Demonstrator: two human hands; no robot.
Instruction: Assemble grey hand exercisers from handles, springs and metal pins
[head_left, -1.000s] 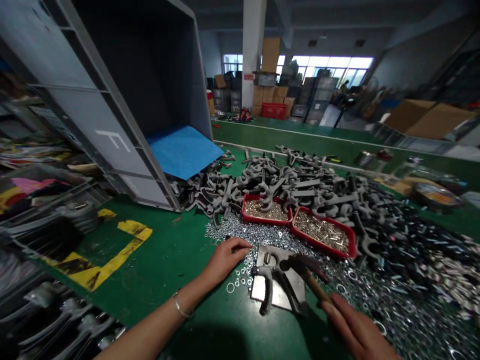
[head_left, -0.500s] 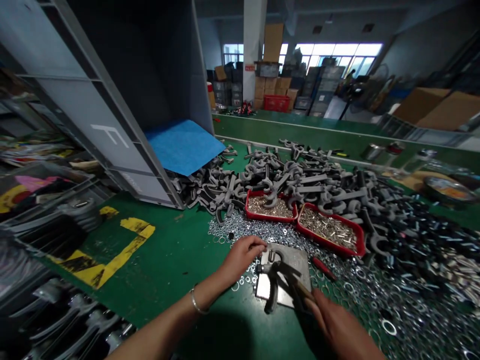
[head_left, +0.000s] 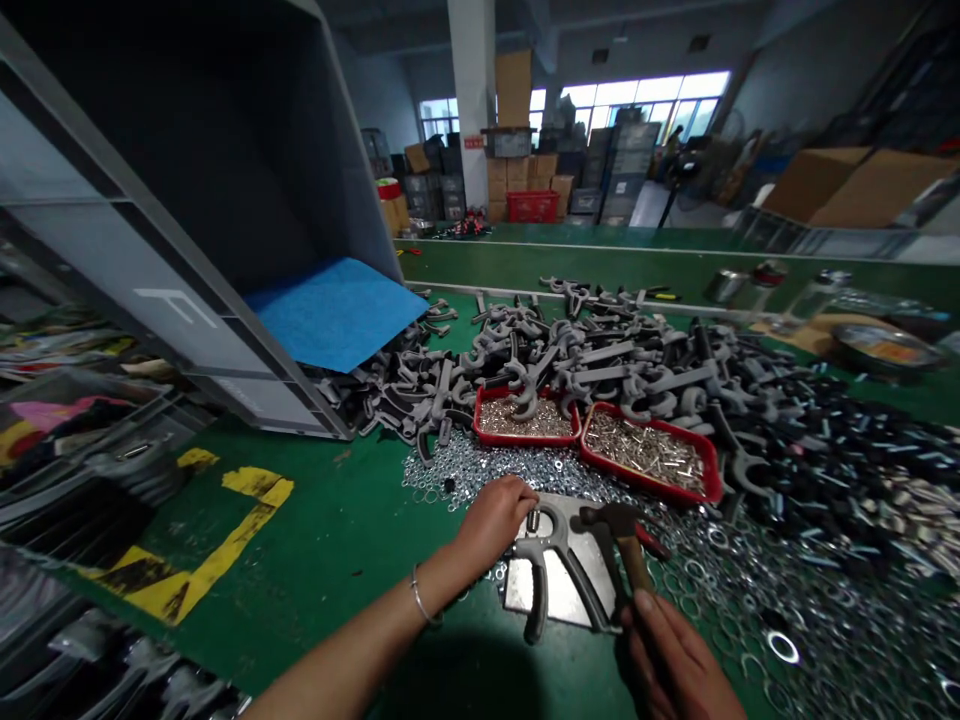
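Observation:
My right hand (head_left: 679, 655) is wrapped around the wooden handle of a hammer (head_left: 626, 530), its dark head over the right part of a metal plate (head_left: 559, 602). A grey spring clamp (head_left: 553, 545) with dark grips lies on that plate, its two legs spread toward me. My left hand (head_left: 495, 520) is closed in a pinch at the clamp's upper left, right by a short shiny metal cylinder (head_left: 533, 520). Whatever its fingertips hold is hidden. A red-handled tool (head_left: 651, 540) lies behind the hammer head, partly covered.
Two red trays, one with small rivets (head_left: 517, 420) and one with metal pins (head_left: 649, 452), stand behind the plate. Beyond them is a heap of clamp parts (head_left: 600, 355). Loose metal rings (head_left: 720, 600) cover the right side. A large grey crate (head_left: 187, 340) stands tipped at left.
The hammer has swung off the clamp to the right, uncovering its jaw and legs. My left fingertips have come closer to the metal cylinder. The whole view has shifted slightly.

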